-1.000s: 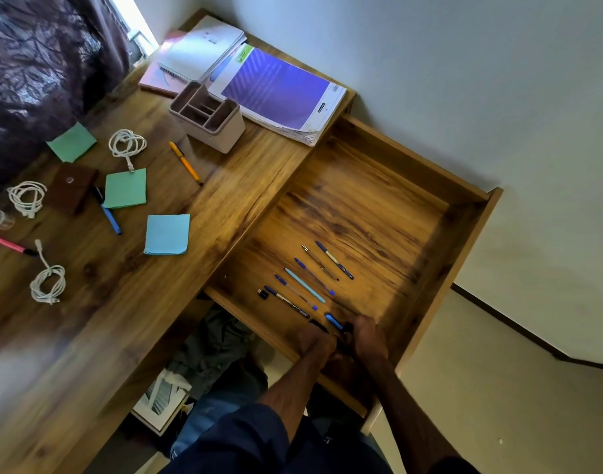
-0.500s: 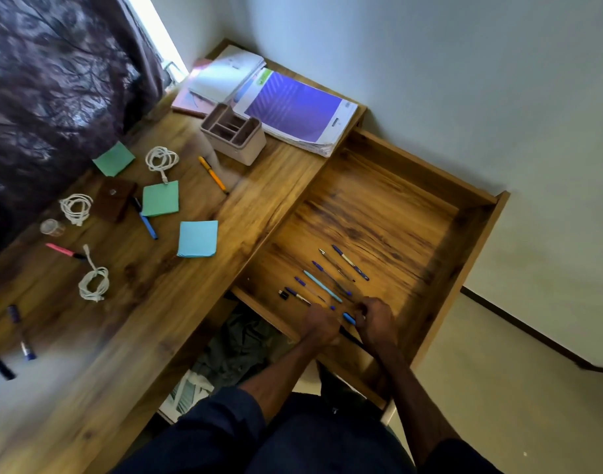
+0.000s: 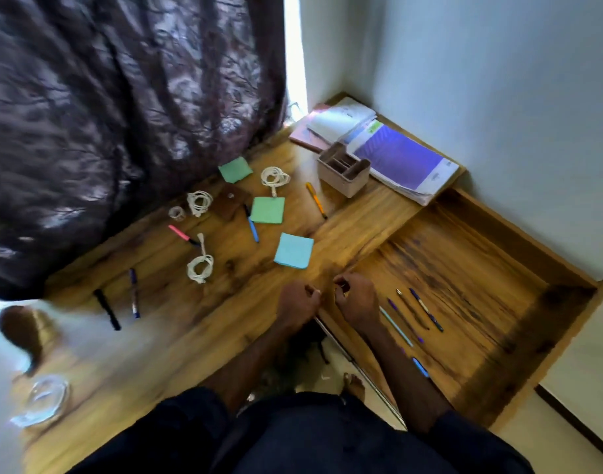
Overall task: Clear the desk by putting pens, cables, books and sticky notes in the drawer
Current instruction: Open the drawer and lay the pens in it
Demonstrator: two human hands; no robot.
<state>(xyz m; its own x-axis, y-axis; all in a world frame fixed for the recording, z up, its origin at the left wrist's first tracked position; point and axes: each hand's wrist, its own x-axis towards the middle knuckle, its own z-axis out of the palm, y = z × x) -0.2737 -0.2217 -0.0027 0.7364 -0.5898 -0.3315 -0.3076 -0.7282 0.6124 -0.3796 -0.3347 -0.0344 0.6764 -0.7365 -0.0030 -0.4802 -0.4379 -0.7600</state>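
The open wooden drawer [image 3: 498, 268] juts out to the right of the desk [image 3: 197, 336], and several pens [image 3: 419, 309] lie in a row on its floor. My left hand [image 3: 300, 302] and my right hand [image 3: 356, 299] sit side by side at the desk's front edge beside the drawer, fingers curled, with nothing seen in them. On the desk lie a blue sticky pad [image 3: 293, 250], two green pads [image 3: 268, 209], three white coiled cables [image 3: 199, 267], and loose pens: orange [image 3: 315, 200], blue [image 3: 251, 224], pink [image 3: 183, 234], black [image 3: 107, 309]. Books [image 3: 395, 159] are stacked at the far corner.
A beige pen organiser [image 3: 343, 172] stands in front of the books. A brown pouch [image 3: 230, 201] and a small clear cup [image 3: 176, 213] lie near the dark curtain [image 3: 122, 114]. A glass dish [image 3: 43, 400] sits at the near left. Walls close in the drawer's far side.
Both hands have left the pens in the drawer and moved left to the desk edge. The camera has swung left, showing more of the desk and curtain.
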